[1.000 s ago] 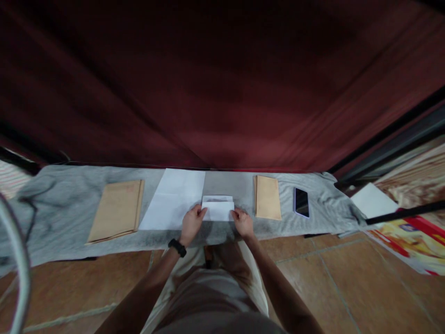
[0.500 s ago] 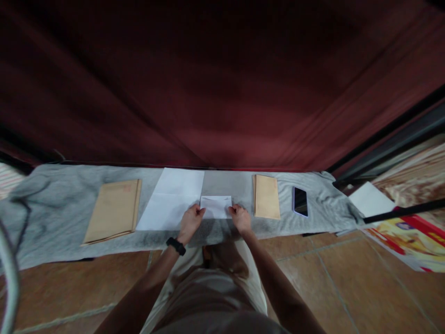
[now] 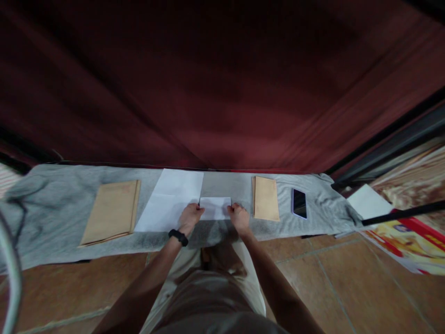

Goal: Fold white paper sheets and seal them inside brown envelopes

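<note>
You are pressing a folded white paper point(image 3: 215, 208) flat on the gray cloth point(image 3: 62, 208), left hand point(image 3: 189, 218) and right hand point(image 3: 238, 217) pinching its near corners beside the white sheet point(image 3: 167, 204), probably creasing it, needing even pressure.

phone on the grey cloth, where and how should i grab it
The phone lies flat, screen up, on the grey cloth, long axis pointing away from the person. Probably best to come from above with the right hand, which is nearer, and pinch its two long side edges near the middle. It lies apart from the brown envelope to its left, so both edges look free.
</note>
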The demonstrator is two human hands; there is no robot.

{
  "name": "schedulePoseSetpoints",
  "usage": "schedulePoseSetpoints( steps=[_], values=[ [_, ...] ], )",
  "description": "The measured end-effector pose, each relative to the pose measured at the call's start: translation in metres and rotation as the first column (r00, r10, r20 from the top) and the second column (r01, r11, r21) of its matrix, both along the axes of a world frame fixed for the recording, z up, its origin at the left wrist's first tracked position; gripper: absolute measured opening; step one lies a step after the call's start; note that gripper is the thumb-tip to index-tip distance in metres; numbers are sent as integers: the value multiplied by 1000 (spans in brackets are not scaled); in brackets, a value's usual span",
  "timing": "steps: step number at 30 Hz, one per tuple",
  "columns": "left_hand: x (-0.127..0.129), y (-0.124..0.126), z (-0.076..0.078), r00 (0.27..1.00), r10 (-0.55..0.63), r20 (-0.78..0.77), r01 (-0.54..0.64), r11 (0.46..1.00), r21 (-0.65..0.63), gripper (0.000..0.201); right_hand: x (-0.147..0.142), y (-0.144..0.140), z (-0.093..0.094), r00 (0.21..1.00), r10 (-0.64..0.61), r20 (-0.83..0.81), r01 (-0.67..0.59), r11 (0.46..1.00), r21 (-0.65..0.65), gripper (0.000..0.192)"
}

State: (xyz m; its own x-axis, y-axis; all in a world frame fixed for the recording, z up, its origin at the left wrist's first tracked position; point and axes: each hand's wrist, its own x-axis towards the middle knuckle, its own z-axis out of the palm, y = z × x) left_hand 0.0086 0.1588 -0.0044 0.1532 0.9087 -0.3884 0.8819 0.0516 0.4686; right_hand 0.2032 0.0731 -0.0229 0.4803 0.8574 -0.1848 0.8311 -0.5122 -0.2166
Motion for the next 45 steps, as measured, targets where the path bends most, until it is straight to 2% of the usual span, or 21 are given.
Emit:
schedulePoseSetpoints(
  steps=[7,10,15,21,26,31,37,45],
  values=[
    [9,-12,10,989,-30,-144,39,997,59,27,-3,0,-3,999,25,38,-26,999,30,35],
    [13,-18,15,981,-33,-192,50,995,87,29,-3,-1,-5,997,38,69,-46,993,113,30],
    [16,-22,19,967,-38,-251,69,991,116,31,-3,0,-14,975,145,167,-191,933,305,32],
    [18,-25,15,955,-55,-290,108,980,169,31,-5,1,-29,937,295,186,-344,871,350,41],
    [21,-29,10,947,-44,-317,118,969,218,36,-5,3,-35,938,300,172,-345,850,398,40],
    [21,-29,10,944,-49,-326,129,965,229,37,-16,5,-36,932,334,143,-360,796,487,37],
    [21,-28,12,945,-50,-323,127,967,222,36,-33,5,-39,903,416,106,-417,793,445,44],
    [22,-28,6,956,-47,-291,116,968,224,36,-39,4,-39,900,416,131,-435,834,339,50]
  ],
)
